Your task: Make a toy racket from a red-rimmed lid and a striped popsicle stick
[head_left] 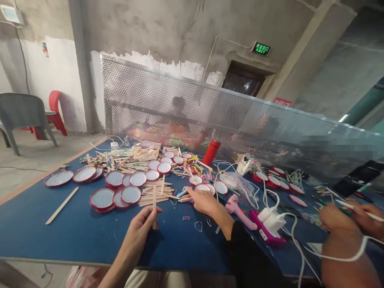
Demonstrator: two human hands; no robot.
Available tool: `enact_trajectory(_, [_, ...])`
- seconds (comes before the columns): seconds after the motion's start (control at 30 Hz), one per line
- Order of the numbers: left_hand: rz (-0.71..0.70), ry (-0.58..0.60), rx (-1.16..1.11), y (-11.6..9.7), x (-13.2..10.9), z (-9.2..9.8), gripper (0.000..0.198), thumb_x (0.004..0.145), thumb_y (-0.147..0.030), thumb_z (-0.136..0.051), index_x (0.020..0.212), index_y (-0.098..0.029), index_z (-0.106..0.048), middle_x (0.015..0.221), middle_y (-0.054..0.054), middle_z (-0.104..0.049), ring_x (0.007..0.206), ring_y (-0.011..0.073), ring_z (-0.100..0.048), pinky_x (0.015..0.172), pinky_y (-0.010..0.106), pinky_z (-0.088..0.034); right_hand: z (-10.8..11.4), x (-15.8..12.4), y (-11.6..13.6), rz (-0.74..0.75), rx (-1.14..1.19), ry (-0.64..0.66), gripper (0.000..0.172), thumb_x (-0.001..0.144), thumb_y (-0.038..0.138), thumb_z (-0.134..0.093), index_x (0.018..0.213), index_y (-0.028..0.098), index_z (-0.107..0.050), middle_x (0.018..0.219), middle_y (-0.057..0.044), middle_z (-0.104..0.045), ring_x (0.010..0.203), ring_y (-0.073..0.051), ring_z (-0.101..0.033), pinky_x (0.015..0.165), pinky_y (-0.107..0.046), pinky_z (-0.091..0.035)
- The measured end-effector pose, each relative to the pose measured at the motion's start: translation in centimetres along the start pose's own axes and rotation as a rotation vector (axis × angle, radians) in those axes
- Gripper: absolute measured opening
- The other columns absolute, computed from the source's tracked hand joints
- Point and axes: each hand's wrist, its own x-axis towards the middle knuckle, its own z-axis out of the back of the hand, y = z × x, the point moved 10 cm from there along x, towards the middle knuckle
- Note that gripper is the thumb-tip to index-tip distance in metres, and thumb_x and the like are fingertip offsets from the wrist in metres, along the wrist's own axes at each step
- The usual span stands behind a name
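My left hand (pixel 143 224) pinches a flat wooden craft stick (pixel 154 202), held upright above the front of the blue table. My right hand (pixel 207 203) reaches over the middle of the table, fingers stretched out at a blue pen (pixel 182 193) and an orange-and-white pen (pixel 185 199). Whether its fingertips touch the pens I cannot make out. Left of the pens lies a pile of loose craft sticks (pixel 156 194). Round white discs with red rims (pixel 131 195) lie in groups left of that pile. A single craft stick (pixel 62 205) lies apart at the left.
A pink glue gun (pixel 240 212) and a magenta power strip (pixel 267 230) with white plugs and cables lie to the right. A red bottle (pixel 211 153) stands at the back before a perforated metal screen (pixel 144 92). Another person's arm (pixel 345 244) works at the far right.
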Motion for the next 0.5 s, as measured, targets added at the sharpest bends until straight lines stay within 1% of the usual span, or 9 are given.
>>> enact_trajectory(0.07, [-0.007, 0.034, -0.001, 0.3, 0.2, -0.2, 0.054, 0.079, -0.069, -0.076, 0.094, -0.018, -0.076, 0.061, -0.005, -0.056, 0.064, 0.0148, -0.052, 0.064, 0.023, -0.039, -0.3, 0.9, 0.8, 0.012, -0.039, 0.041, 0.038, 0.101, 0.037, -0.066, 0.135, 0.020, -0.061, 0.129, -0.009, -0.067, 0.110, -0.024, -0.069, 0.095, -0.048, -0.058])
enact_trajectory(0.2, [-0.008, 0.051, 0.015, 0.1, 0.1, -0.3, 0.055, 0.080, -0.071, -0.074, 0.093, -0.017, -0.076, 0.062, -0.005, -0.056, 0.063, 0.0151, -0.052, 0.064, 0.024, -0.040, -0.4, 2.1, 1.1, -0.007, -0.107, 0.083, 0.035, 0.100, 0.036, -0.067, 0.131, 0.019, -0.063, 0.130, -0.009, -0.066, 0.111, -0.024, -0.068, 0.094, -0.047, -0.058])
enact_trajectory(0.4, [-0.008, 0.110, 0.046, -1.1, -0.4, -1.5, 0.050, 0.078, -0.067, -0.075, 0.088, -0.018, -0.075, 0.063, -0.005, -0.053, 0.061, 0.0147, -0.050, 0.061, 0.024, -0.042, -0.3, 1.9, 1.0, 0.025, -0.143, 0.089, 0.038, 0.100, 0.036, -0.067, 0.134, 0.019, -0.061, 0.131, -0.009, -0.066, 0.111, -0.025, -0.068, 0.095, -0.047, -0.058])
enact_trajectory(0.5, [-0.021, 0.120, 0.054, -1.2, -0.4, -1.5, 0.046, 0.079, -0.064, -0.075, 0.088, -0.019, -0.075, 0.064, -0.004, -0.054, 0.062, 0.0149, -0.051, 0.062, 0.024, -0.045, -0.4, 1.8, 0.8, -0.011, -0.163, 0.084, 0.035, 0.100, 0.037, -0.067, 0.130, 0.019, -0.063, 0.129, -0.009, -0.067, 0.109, -0.024, -0.069, 0.093, -0.046, -0.059])
